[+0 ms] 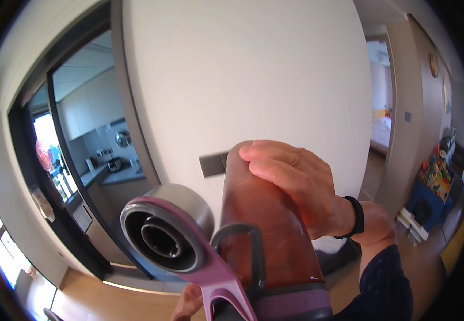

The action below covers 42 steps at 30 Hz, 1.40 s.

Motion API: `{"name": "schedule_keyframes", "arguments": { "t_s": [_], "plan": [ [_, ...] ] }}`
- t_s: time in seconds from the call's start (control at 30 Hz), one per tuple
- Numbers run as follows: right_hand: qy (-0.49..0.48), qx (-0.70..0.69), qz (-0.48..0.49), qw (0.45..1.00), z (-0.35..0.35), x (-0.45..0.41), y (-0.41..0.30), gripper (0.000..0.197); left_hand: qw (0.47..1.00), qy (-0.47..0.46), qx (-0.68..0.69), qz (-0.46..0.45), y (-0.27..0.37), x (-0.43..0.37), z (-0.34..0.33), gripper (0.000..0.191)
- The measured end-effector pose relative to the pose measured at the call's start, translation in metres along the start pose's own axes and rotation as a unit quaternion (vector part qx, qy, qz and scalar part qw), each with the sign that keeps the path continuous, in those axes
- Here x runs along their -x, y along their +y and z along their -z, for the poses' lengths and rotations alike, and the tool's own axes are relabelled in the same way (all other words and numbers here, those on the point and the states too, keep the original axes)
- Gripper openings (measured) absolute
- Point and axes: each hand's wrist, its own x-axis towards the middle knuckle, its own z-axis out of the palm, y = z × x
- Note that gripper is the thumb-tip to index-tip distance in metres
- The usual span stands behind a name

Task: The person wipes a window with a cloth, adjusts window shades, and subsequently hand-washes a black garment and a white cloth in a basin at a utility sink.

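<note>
A large translucent red-brown cylindrical container (264,240) tilts up in front of me, ringed by a purple-and-grey band (296,303) near its lower end. My right hand (296,180) lies over its upper right side, fingers curved around the surface. A dark grey loop (258,257) stands at the container's near side. Left of it is a metal cylinder (192,204) with a purple rim and black concentric rings in its open end; a purple arm (220,273) runs down from it. Only part of my left hand (190,301) shows, behind the purple arm; its grip is hidden.
A pale wall (248,80) with a dark socket plate (212,165) stands close ahead. Left is a dark-framed doorway (121,80) into a kitchen with a counter (119,178). At right, a passage passes a cluttered stack of toys or books (436,176). Wooden flooring (95,299) lies below.
</note>
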Motion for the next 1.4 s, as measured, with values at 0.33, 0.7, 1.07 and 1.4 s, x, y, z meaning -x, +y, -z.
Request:
{"name": "schedule_keyframes", "arguments": {
  "t_s": [0.33, 0.7, 1.07, 1.4],
  "plan": [
    [-0.140, -0.172, -0.267, 0.938, -0.005, 0.140, -0.054, 0.067, 0.985, 0.069, -0.117, 0.106, -0.003, -0.003, -0.017, 0.049],
    [-0.194, -0.199, -0.588, 0.760, 0.005, 0.294, -0.056, 0.037, 0.969, 0.122, -0.053, 0.206, -0.073, -0.030, -0.034, 0.037],
    [-0.207, -0.159, -0.663, 0.702, -0.039, 0.392, -0.044, 0.035, 0.947, 0.160, -0.203, 0.192, -0.151, -0.070, -0.045, 0.035],
    [-0.237, -0.121, -0.689, 0.674, -0.056, 0.433, -0.049, 0.060, 0.842, 0.089, -0.532, -0.010, -0.171, -0.133, -0.070, 0.059]
  ]
}}
